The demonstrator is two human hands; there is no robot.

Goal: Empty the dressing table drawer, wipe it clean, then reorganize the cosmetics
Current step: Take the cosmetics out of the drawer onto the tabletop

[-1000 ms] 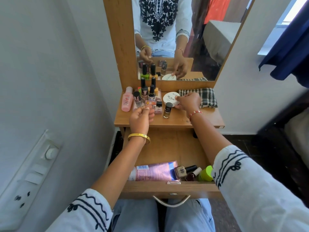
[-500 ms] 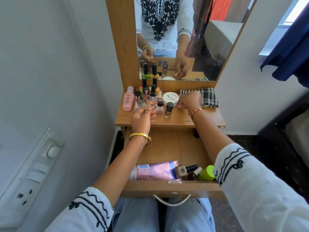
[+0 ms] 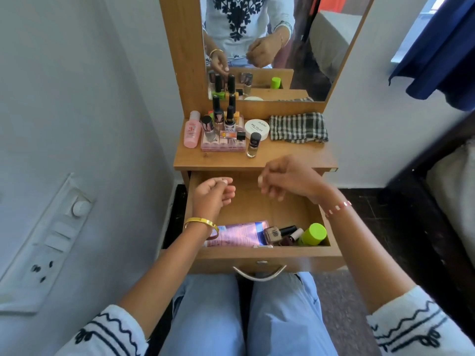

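The wooden drawer (image 3: 270,253) stands pulled out over my knees. At its front lie a pink tube (image 3: 239,233), two nail polish bottles (image 3: 273,235) and a green-capped bottle (image 3: 314,233); its back part is bare wood. My left hand (image 3: 213,195) hovers over the drawer's back left, fingers loosely curled, holding nothing. Blurred and just as empty, my right hand (image 3: 289,179) hangs at the tabletop's front edge. On the tabletop (image 3: 290,155) stand several nail polish bottles (image 3: 223,116), a pink bottle (image 3: 192,131), a pink palette (image 3: 223,145), a white round jar (image 3: 257,128) and a small black-capped bottle (image 3: 254,145).
A folded checked cloth (image 3: 298,127) lies at the tabletop's back right, under the mirror (image 3: 270,47). A white wall with a switch panel (image 3: 51,240) is close on the left. A bed edge (image 3: 452,188) and a blue curtain (image 3: 442,52) are on the right.
Both hands drew back from the tabletop to above the open drawer. The right hand let go of the white jar, which stays on the tabletop. The view tilted down.
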